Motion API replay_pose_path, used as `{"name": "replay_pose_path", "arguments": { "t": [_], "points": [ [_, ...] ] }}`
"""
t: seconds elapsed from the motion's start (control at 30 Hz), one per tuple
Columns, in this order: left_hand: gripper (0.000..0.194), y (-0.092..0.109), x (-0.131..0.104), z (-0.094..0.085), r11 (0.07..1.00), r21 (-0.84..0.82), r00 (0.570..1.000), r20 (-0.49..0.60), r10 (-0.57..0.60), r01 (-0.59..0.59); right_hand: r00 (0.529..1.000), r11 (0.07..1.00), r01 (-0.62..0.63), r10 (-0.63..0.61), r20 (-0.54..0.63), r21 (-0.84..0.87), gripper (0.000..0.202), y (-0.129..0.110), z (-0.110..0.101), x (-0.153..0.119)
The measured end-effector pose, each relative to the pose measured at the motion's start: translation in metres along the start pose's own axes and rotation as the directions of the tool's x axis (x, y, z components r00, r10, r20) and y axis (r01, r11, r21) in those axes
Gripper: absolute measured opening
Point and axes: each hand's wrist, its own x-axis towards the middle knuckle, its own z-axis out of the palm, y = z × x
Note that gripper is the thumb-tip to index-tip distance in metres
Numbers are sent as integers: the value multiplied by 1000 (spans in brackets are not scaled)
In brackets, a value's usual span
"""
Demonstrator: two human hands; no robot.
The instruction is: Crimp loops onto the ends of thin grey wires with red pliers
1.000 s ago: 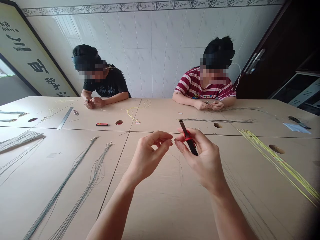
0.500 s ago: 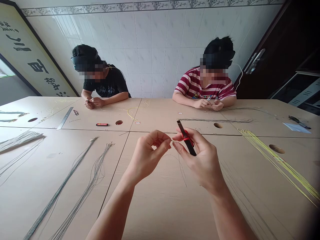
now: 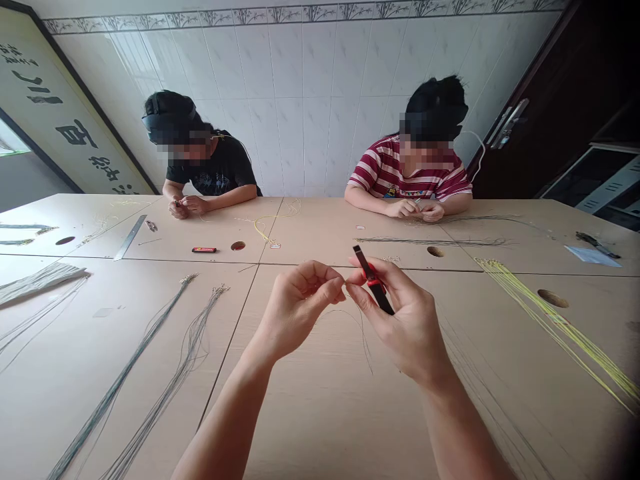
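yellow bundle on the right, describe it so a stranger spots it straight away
On the wide table, look right of the right hand. A long bundle of cords slants past a round hole. It is bright yellow, unlike the grey bundles at left.

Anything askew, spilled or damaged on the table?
No spill or damage visible. Slightly untidy: the looser grey cord bundle nearest the left forearm, some strands looping out sideways; the neighbouring grey bundle lies tighter.

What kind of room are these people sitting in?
Probably a small craft workroom: bundles of grey cord and yellow cord lie on a shared table, with co-workers bent over handwork opposite.
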Motion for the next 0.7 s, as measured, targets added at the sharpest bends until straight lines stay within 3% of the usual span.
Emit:
{"name": "replay_pose_path", "arguments": {
  "t": [0.7],
  "points": [
    [17,5,1,1,994,-24,994,17,-107,108,996,995,81,-78,50,-64,20,-5,-3,2]
  ]
}}
